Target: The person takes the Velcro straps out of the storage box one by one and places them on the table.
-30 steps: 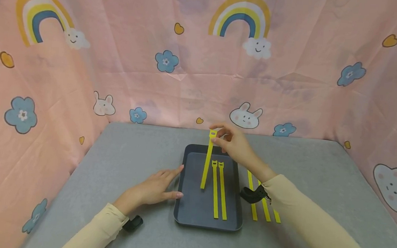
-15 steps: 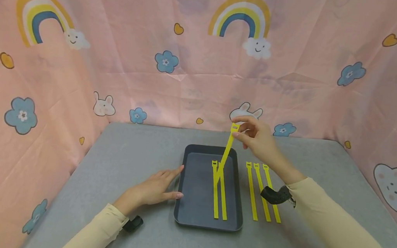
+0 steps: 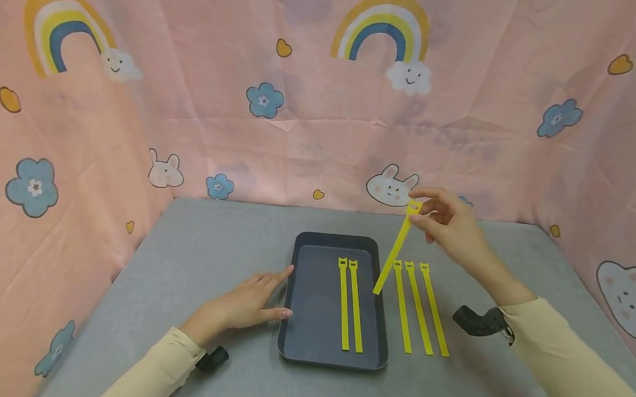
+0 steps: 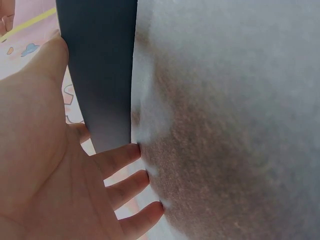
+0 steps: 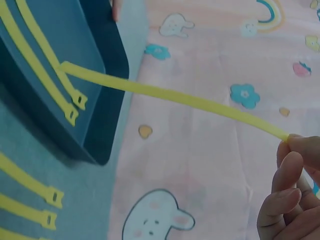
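My right hand [image 3: 450,224] pinches a yellow hook-and-loop cable tie [image 3: 396,248] by its slotted head. The strap slants down to the left, its tail over the right rim of a dark grey tray [image 3: 307,341]. Two more yellow cable ties [image 3: 345,306] lie side by side in the tray, heads toward the far end. My left hand [image 3: 245,300] rests at the tray's left side, thumb and fingers spread. In the left wrist view its thumb is against the tray wall [image 4: 102,75] and several fingertips touch the tabletop.
Three yellow cable ties [image 3: 414,309] lie in a row on the grey table [image 3: 208,233], just right of the tray. A pink patterned cloth [image 3: 311,148] hangs behind and at both sides of the table.
My right hand has moved right with the cable tie, from above the tray to its right rim, uncovering the row on the table. My left hand stays in place.
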A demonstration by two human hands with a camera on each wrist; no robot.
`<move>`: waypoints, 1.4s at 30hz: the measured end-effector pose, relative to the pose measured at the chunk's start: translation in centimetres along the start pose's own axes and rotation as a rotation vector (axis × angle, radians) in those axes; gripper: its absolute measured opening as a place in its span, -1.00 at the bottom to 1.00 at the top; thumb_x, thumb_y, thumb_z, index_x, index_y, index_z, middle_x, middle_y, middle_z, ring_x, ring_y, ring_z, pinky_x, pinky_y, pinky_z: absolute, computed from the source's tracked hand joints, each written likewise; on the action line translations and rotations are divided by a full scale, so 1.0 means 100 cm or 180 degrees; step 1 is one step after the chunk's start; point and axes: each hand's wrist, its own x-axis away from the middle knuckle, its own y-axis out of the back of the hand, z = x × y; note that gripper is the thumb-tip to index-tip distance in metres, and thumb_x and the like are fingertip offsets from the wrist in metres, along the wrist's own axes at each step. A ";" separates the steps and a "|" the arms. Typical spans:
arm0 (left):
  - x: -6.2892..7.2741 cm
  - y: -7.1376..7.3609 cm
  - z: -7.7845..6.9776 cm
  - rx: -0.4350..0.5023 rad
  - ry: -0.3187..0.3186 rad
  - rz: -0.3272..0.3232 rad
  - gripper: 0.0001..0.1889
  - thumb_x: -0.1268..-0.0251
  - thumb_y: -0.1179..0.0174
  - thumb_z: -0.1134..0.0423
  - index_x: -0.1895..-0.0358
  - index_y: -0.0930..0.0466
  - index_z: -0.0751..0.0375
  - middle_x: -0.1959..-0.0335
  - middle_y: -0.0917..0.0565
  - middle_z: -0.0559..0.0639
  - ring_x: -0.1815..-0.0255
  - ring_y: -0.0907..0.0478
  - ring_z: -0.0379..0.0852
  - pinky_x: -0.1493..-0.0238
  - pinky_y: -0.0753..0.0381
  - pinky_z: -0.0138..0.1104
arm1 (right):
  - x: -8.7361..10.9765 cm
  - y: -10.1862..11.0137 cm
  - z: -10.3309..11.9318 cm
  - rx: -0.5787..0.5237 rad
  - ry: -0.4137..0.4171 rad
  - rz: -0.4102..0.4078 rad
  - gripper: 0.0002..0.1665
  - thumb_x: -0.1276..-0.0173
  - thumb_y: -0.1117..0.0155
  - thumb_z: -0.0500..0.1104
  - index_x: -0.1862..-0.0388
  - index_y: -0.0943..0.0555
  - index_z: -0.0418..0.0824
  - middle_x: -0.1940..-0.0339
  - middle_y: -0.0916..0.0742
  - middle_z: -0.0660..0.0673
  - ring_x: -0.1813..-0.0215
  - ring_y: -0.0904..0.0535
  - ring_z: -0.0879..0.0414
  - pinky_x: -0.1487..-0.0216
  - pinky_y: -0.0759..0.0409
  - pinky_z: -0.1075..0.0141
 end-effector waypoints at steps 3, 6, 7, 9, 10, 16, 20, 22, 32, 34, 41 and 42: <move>0.000 0.000 0.000 0.0009 -0.0018 -0.0002 -0.06 -0.34 -0.08 -0.31 -0.63 0.17 -0.09 -0.56 -0.22 0.19 -0.57 -0.14 0.26 -0.51 -0.18 0.16 | 0.003 0.008 -0.003 0.0049 0.0025 -0.0050 -0.53 -0.41 -0.31 -0.11 -0.27 -0.51 0.03 0.29 -0.56 0.04 0.54 -0.49 0.05 0.56 -0.38 0.26; 0.000 0.000 0.000 0.0012 -0.0024 0.0003 -0.06 -0.34 -0.08 -0.31 -0.63 0.17 -0.09 -0.56 -0.22 0.18 -0.57 -0.14 0.26 -0.51 -0.17 0.16 | 0.007 0.015 -0.008 0.0069 0.0031 -0.0100 -0.54 -0.41 -0.30 -0.11 -0.27 -0.51 0.05 0.31 -0.56 0.05 0.56 -0.48 0.08 0.58 -0.37 0.26; 0.000 0.000 0.000 0.0009 -0.0025 0.0005 -0.06 -0.34 -0.08 -0.31 -0.63 0.17 -0.09 -0.56 -0.22 0.18 -0.57 -0.14 0.26 -0.51 -0.17 0.16 | 0.008 0.017 -0.009 0.0082 0.0028 -0.0122 -0.54 -0.41 -0.30 -0.11 -0.27 -0.51 0.05 0.32 -0.56 0.06 0.56 -0.48 0.08 0.58 -0.36 0.26; 0.000 0.000 0.000 0.0007 -0.0023 0.0010 -0.06 -0.34 -0.08 -0.31 -0.63 0.17 -0.09 -0.56 -0.22 0.17 -0.57 -0.14 0.26 -0.51 -0.18 0.16 | 0.011 0.021 -0.013 0.0100 0.0018 -0.0171 -0.55 -0.41 -0.30 -0.12 -0.26 -0.52 0.05 0.34 -0.57 0.09 0.57 -0.48 0.09 0.59 -0.36 0.26; 0.000 0.000 0.000 0.0006 -0.0022 0.0011 -0.07 -0.34 -0.08 -0.31 -0.63 0.17 -0.10 -0.56 -0.22 0.17 -0.57 -0.14 0.26 -0.51 -0.17 0.16 | 0.012 0.023 -0.014 0.0111 0.0022 -0.0186 -0.55 -0.41 -0.30 -0.13 -0.26 -0.52 0.04 0.35 -0.57 0.09 0.57 -0.47 0.09 0.59 -0.36 0.26; 0.000 0.000 0.000 0.0006 0.0004 0.0021 -0.07 -0.35 -0.07 -0.31 -0.63 0.17 -0.11 -0.57 -0.21 0.16 -0.57 -0.13 0.25 -0.52 -0.17 0.15 | 0.019 0.035 -0.025 0.0171 -0.0114 -0.0221 -0.56 -0.42 -0.30 -0.10 -0.26 -0.53 0.04 0.36 -0.58 0.12 0.54 -0.49 0.09 0.53 -0.42 0.28; 0.000 -0.001 0.000 0.0002 0.0006 0.0018 -0.07 -0.35 -0.07 -0.31 -0.63 0.17 -0.10 -0.56 -0.22 0.16 -0.57 -0.14 0.26 -0.51 -0.17 0.16 | 0.024 0.043 -0.032 0.0213 -0.0139 -0.0204 -0.56 -0.41 -0.30 -0.12 -0.26 -0.54 0.00 0.37 -0.60 0.14 0.53 -0.49 0.08 0.48 -0.47 0.31; -0.001 -0.001 0.001 0.0002 -0.0004 0.0010 -0.07 -0.35 -0.08 -0.31 -0.63 0.16 -0.09 -0.56 -0.23 0.17 -0.56 -0.15 0.27 -0.51 -0.17 0.16 | 0.027 0.048 -0.035 0.0238 -0.0131 -0.0197 -0.56 -0.41 -0.30 -0.14 -0.25 -0.53 -0.02 0.35 -0.61 0.14 0.51 -0.50 0.07 0.46 -0.49 0.32; -0.001 -0.001 0.001 -0.0001 0.0016 -0.0001 -0.07 -0.34 -0.08 -0.32 -0.63 0.17 -0.10 -0.56 -0.22 0.15 -0.56 -0.15 0.25 -0.51 -0.18 0.15 | 0.031 0.064 -0.051 0.0380 -0.0229 0.0058 -0.57 -0.43 -0.28 -0.11 -0.25 -0.52 -0.03 0.43 -0.60 0.09 0.52 -0.48 0.05 0.54 -0.40 0.27; -0.001 -0.001 0.002 -0.0002 0.0007 -0.0005 -0.07 -0.34 -0.08 -0.31 -0.63 0.16 -0.09 -0.56 -0.23 0.15 -0.56 -0.15 0.25 -0.51 -0.18 0.15 | 0.032 0.067 -0.055 0.0404 -0.0300 0.0124 -0.57 -0.44 -0.27 -0.09 -0.26 -0.52 -0.01 0.44 -0.59 0.08 0.52 -0.48 0.06 0.54 -0.40 0.27; -0.001 -0.001 0.001 0.0002 0.0000 0.0005 -0.06 -0.34 -0.08 -0.32 -0.63 0.17 -0.10 -0.56 -0.23 0.15 -0.56 -0.15 0.25 -0.51 -0.18 0.15 | 0.037 0.074 -0.063 0.0515 -0.0485 0.0341 -0.55 -0.44 -0.26 0.00 -0.28 -0.52 0.05 0.44 -0.60 0.02 0.49 -0.48 0.02 0.53 -0.43 0.25; -0.001 -0.001 0.001 0.0000 0.0003 0.0006 -0.06 -0.34 -0.07 -0.33 -0.63 0.17 -0.10 -0.56 -0.23 0.15 -0.57 -0.15 0.25 -0.51 -0.18 0.15 | 0.038 0.075 -0.065 0.0543 -0.0465 0.0394 -0.54 -0.44 -0.26 -0.01 -0.29 -0.52 0.03 0.43 -0.60 0.01 0.50 -0.48 0.02 0.54 -0.43 0.25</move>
